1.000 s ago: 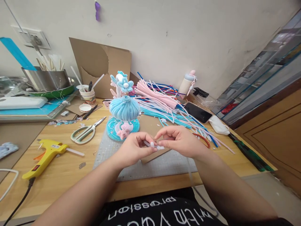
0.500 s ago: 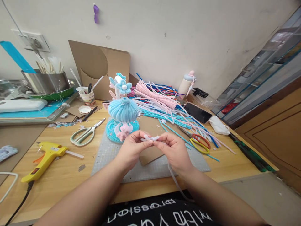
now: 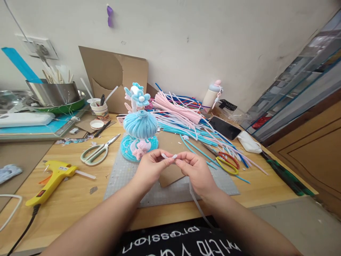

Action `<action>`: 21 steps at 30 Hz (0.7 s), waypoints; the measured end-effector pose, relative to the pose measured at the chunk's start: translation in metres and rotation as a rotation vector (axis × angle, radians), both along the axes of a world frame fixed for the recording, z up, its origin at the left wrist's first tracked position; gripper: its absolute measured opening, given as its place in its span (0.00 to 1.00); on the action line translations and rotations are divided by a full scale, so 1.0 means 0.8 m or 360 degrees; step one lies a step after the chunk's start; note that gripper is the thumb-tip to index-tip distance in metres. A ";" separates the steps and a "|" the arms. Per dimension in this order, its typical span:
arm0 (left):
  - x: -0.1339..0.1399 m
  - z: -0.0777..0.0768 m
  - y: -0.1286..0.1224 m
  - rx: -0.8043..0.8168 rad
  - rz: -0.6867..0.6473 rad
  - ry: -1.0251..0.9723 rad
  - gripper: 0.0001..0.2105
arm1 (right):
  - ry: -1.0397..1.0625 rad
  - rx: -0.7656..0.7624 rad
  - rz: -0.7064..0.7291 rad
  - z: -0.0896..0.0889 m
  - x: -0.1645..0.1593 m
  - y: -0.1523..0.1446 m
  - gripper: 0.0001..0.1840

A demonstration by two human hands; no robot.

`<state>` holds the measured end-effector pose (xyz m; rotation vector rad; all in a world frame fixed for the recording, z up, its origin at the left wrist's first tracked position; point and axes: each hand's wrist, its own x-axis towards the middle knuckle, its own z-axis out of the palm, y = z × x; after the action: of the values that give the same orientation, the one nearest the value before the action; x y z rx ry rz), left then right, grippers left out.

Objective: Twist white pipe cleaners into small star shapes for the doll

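A white pipe cleaner (image 3: 195, 201) is pinched by both hands over the grey cutting mat (image 3: 125, 188). Its bent end shows between the fingertips, and its long tail hangs below my right hand toward the dark shirt. My left hand (image 3: 154, 165) is closed on it from the left; my right hand (image 3: 195, 170) is closed on it from the right, the fingertips nearly touching. Just beyond my left hand stands a blue pipe-cleaner lamp-like figure (image 3: 140, 124) with flowers on top and a pink bow on its round base. A cardboard piece (image 3: 172, 174) lies beneath the hands.
Left lie a yellow glue gun (image 3: 53, 179) and pale-handled scissors (image 3: 97, 153). Right are red-and-yellow scissors (image 3: 226, 163), a phone (image 3: 225, 127) and a white bottle (image 3: 211, 96). Behind, pink, blue and white pipe cleaners (image 3: 177, 110) are heaped. A paper cup (image 3: 99, 110) holds sticks.
The fingers have shifted slightly around the white pipe cleaner, and its short bent ends now point up between the fingertips. The things on the table stay where they were.
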<state>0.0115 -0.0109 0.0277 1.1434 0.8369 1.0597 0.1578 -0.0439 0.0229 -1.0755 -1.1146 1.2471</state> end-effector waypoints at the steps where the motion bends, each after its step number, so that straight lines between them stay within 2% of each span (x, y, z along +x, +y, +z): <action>1: 0.000 -0.002 0.001 -0.0035 0.0005 -0.0045 0.11 | 0.0005 -0.0030 0.0060 0.004 0.004 0.001 0.09; 5: -0.001 -0.009 0.003 -0.0234 -0.0097 -0.0199 0.10 | -0.0131 -0.0053 0.0286 0.017 0.021 0.007 0.10; 9: 0.000 -0.010 0.003 -0.0415 -0.0125 -0.0363 0.10 | -0.0262 0.0052 0.0424 0.022 0.030 0.010 0.10; 15: 0.001 -0.005 0.000 -0.0592 -0.0145 -0.0538 0.11 | -0.0370 0.0153 0.0352 0.013 0.019 0.007 0.16; 19: 0.002 -0.002 -0.006 -0.0666 -0.0285 -0.0578 0.10 | -0.0168 0.0122 0.0275 0.008 0.014 0.007 0.11; 21: 0.002 -0.002 -0.007 -0.0620 -0.0323 -0.0541 0.10 | -0.0075 0.0061 0.0232 0.010 0.014 0.007 0.10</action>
<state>0.0130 -0.0166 0.0264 0.6784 0.6076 0.8450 0.1693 -0.0386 0.0306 -1.0143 -1.2665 1.3144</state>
